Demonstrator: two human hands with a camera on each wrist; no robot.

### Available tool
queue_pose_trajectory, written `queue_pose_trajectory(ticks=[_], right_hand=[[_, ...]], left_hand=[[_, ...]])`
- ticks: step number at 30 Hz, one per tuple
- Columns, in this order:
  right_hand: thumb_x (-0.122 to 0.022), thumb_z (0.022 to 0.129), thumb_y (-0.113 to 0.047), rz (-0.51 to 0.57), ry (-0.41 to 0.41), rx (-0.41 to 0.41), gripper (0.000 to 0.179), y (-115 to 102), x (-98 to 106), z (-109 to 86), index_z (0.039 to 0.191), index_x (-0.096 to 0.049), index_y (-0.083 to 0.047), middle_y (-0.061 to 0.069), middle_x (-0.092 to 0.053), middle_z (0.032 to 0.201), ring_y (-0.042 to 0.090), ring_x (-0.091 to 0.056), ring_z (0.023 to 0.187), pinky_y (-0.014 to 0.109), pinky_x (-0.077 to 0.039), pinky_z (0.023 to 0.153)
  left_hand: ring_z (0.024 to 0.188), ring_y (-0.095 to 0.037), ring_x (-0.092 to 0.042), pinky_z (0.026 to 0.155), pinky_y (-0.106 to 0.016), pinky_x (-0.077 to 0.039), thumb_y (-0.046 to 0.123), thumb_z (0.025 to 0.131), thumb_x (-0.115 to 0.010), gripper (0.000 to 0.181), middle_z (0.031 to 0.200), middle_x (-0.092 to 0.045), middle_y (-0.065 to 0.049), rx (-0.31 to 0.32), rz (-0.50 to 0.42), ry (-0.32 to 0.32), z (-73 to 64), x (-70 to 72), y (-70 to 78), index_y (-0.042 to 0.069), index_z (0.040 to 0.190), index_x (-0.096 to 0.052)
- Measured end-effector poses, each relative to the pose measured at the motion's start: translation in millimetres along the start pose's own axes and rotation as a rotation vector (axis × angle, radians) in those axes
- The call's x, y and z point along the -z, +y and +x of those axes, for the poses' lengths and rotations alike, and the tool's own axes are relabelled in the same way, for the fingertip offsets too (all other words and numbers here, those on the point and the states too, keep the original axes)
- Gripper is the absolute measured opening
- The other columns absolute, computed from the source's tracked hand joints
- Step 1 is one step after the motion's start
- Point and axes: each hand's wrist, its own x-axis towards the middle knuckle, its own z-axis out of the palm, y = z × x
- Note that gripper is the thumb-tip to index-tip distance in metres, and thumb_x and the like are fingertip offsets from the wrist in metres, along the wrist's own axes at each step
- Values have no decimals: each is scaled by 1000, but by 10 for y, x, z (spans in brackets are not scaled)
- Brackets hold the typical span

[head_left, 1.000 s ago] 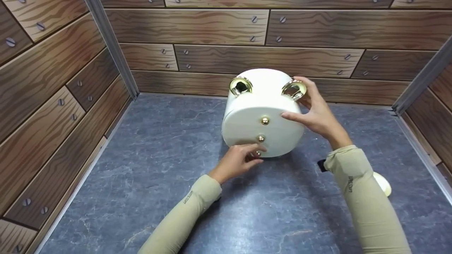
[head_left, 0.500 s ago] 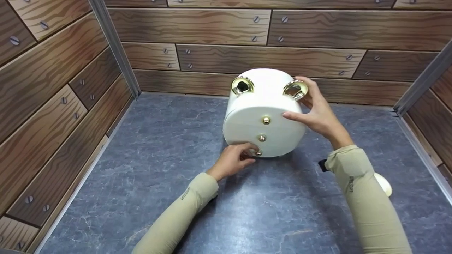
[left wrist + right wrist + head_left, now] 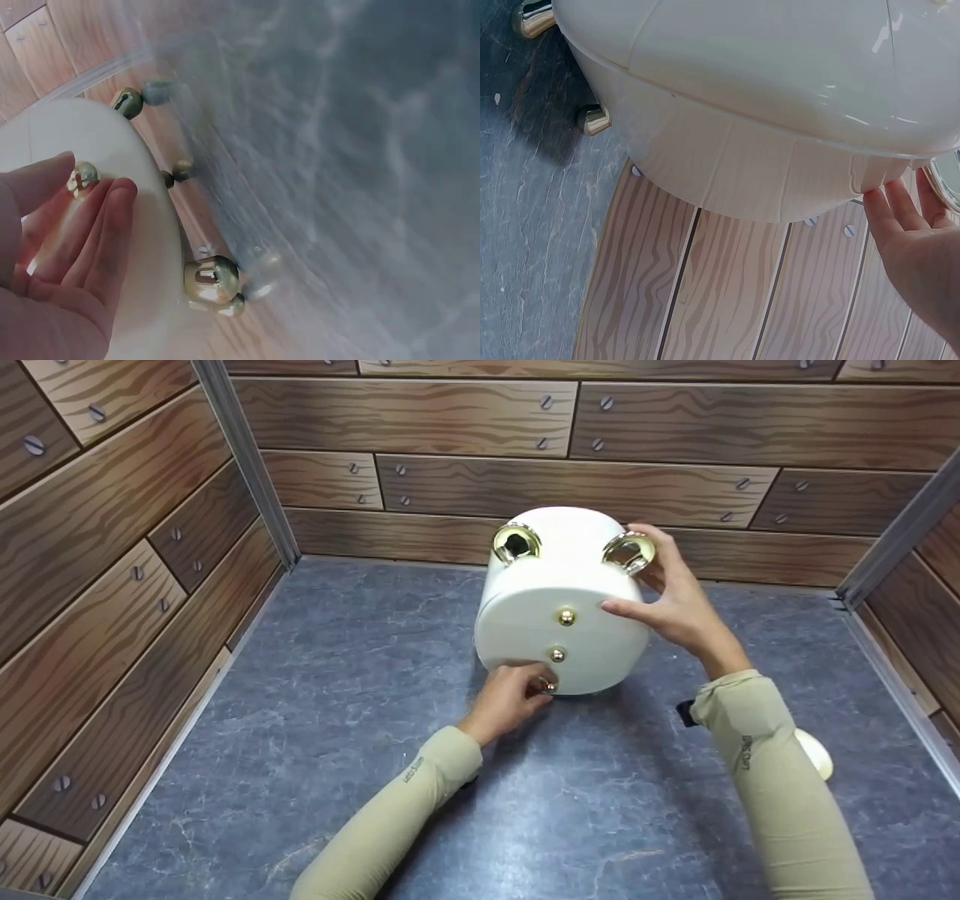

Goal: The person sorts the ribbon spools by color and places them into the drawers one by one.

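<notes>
Standing box [image 3: 600, 641], right sleeve [image 3: 784, 802] overlapping pale object [image 3: 814, 754]

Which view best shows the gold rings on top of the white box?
Head: both gold rings fit in frame, atop the white box. Right wrist catches just part of one, cut off at the right edge beside the right hand. Left wrist shows neither.

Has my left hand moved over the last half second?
Yes. In the head view, the left hand has shifted slightly to the right, judged against the back wall.
</notes>
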Motion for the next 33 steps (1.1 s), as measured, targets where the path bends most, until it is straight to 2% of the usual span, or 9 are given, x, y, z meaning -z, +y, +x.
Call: queue_pose_trajectory(ticks=[5, 10, 15, 23, 33], right_hand=[[-91, 78, -6, 13, -3, 7, 106, 4, -9, 5, 160, -28, -24, 14, -44, 155, 38, -40, 149, 59, -30, 125], [-91, 78, -7, 3, -4, 1, 106, 1, -7, -3, 161, -28, -25, 14, -44, 154, 37, -41, 149, 58, -31, 125], [-91, 79, -8, -8, 2, -4, 105, -2, 0, -6, 161, -28, -26, 12, -44, 154, 33, -41, 148, 56, -32, 125], [-92, 77, -8, -3, 3, -3, 106, 11, 0, 1, 161, -28, -26, 14, -43, 155, 36, -40, 149, 57, -31, 125], [-92, 78, -8, -6, 7, 5, 106, 8, -14, 0, 161, -28, -25, 14, -44, 154, 35, -41, 148, 57, -32, 125]], left_hand=[[86, -12, -73, 82, -26, -59, 12, 89, -80, 10, 94, -79, 3, -18, 93, 49, 33, -27, 40, 14, 97, -76], [88, -11, -74, 84, -25, -59, 12, 87, -81, 10, 94, -79, 5, -22, 109, 78, 45, -50, 49, 15, 96, -76], [87, -11, -74, 83, -24, -59, 12, 87, -82, 10, 93, -79, 4, -27, 105, 79, 54, -50, 47, 14, 96, -77], [94, -10, -75, 90, -23, -58, 15, 89, -81, 12, 101, -80, 6, -47, 131, 57, 62, -49, 33, 17, 101, -81], [95, -12, -75, 90, -23, -59, 11, 89, -80, 12, 101, -80, 5, -48, 126, 61, 60, -53, 28, 15, 101, -81]])
